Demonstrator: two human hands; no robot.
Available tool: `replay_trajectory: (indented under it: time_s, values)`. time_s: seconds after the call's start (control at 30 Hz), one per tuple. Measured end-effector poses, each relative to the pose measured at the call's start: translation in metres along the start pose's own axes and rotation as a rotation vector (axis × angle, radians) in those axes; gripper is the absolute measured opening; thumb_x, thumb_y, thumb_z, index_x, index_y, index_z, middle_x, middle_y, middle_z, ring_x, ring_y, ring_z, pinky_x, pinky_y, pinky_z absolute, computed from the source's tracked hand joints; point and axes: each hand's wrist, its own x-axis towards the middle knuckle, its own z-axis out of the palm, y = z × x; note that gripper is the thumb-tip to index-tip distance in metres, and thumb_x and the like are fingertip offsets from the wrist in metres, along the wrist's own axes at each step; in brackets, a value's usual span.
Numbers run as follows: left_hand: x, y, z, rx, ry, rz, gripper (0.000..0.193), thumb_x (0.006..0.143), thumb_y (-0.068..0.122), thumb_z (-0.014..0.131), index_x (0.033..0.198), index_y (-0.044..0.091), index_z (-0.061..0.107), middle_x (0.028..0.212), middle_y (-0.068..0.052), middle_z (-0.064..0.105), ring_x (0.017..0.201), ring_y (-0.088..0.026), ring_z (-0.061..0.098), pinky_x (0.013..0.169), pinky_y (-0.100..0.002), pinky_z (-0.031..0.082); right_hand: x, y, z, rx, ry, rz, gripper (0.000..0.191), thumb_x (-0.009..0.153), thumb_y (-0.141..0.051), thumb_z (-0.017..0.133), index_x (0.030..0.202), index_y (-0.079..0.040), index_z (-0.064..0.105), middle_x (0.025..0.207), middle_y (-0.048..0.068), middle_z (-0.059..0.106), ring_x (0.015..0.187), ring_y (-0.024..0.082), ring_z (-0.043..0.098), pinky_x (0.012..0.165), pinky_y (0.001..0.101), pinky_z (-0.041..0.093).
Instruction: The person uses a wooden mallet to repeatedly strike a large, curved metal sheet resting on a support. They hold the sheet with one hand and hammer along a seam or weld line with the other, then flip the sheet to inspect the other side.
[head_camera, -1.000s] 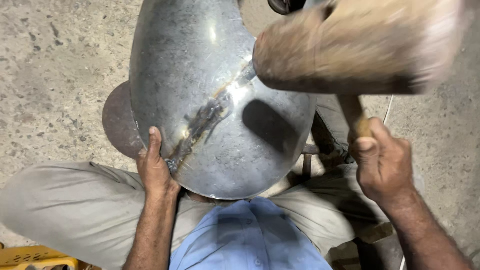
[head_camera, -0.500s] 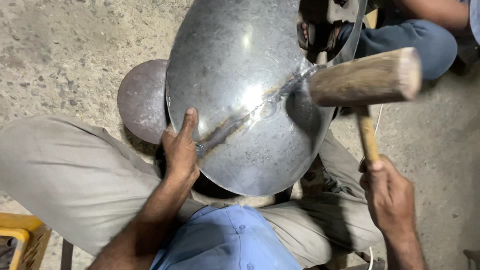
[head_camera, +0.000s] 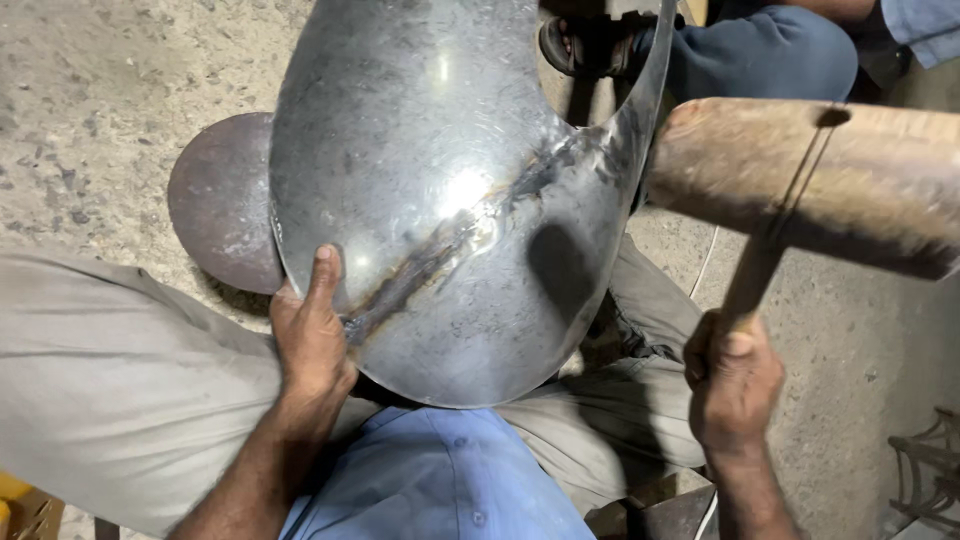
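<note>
A large curved sheet of shiny metal (head_camera: 430, 150) with a dark welded seam (head_camera: 440, 250) running across it fills the middle of the view. My left hand (head_camera: 310, 330) grips its lower left edge, thumb lying on the shiny face by the seam's end. A round dark metal block (head_camera: 215, 200) shows behind the sheet at the left. My right hand (head_camera: 735, 385) is closed on the thin handle of a big wooden mallet (head_camera: 810, 180), whose head hangs just right of the sheet's edge, raised above it. The mallet's shadow falls on the sheet.
I sit with grey trousers (head_camera: 110, 380) and a blue shirt (head_camera: 440, 480) below the sheet. Another person's blue-trousered leg (head_camera: 770, 50) and sandalled foot (head_camera: 580, 45) are at the top right. Rough concrete floor (head_camera: 90, 90) surrounds us. A metal rack (head_camera: 925, 470) stands at the lower right.
The mallet has swung closer to the camera and further right, off the seam. The sheet has shifted slightly right; my left hand keeps its grip on the edge.
</note>
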Motion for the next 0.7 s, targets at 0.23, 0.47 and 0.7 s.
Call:
replay_trajectory:
  time_s: [0.23, 0.47, 0.7]
  values:
    - [-0.01, -0.006, -0.003, 0.073, -0.024, 0.065, 0.051, 0.098, 0.033, 0.07, 0.133, -0.003, 0.059, 0.125, -0.006, 0.067, 0.116, -0.014, 0.062, 0.103, -0.03, 0.05, 0.003, 0.001, -0.015, -0.229, -0.096, 0.1, 0.054, 0.112, -0.054, 0.031, 0.09, -0.013, 0.056, 0.061, -0.003, 0.05, 0.044, 0.007, 0.043, 0.033, 0.0267, 0.037]
    - [-0.013, -0.004, -0.003, 0.069, -0.018, 0.063, 0.05, 0.099, 0.033, 0.07, 0.133, -0.003, 0.06, 0.126, -0.007, 0.066, 0.117, -0.014, 0.062, 0.104, -0.03, 0.051, 0.015, -0.01, -0.002, -0.514, -0.18, 0.122, 0.054, 0.107, -0.056, 0.029, 0.091, -0.011, 0.056, 0.057, -0.001, 0.049, 0.039, 0.01, 0.045, 0.03, 0.0287, 0.044]
    - [-0.012, -0.003, -0.004, 0.073, -0.001, 0.035, 0.045, 0.099, 0.033, 0.069, 0.127, -0.001, 0.061, 0.119, -0.007, 0.069, 0.111, -0.014, 0.065, 0.101, -0.032, 0.053, 0.016, -0.002, -0.003, -0.082, 0.046, -0.119, 0.053, 0.11, -0.059, 0.03, 0.097, -0.012, 0.051, 0.06, -0.005, 0.047, 0.043, 0.005, 0.045, 0.039, 0.0263, 0.041]
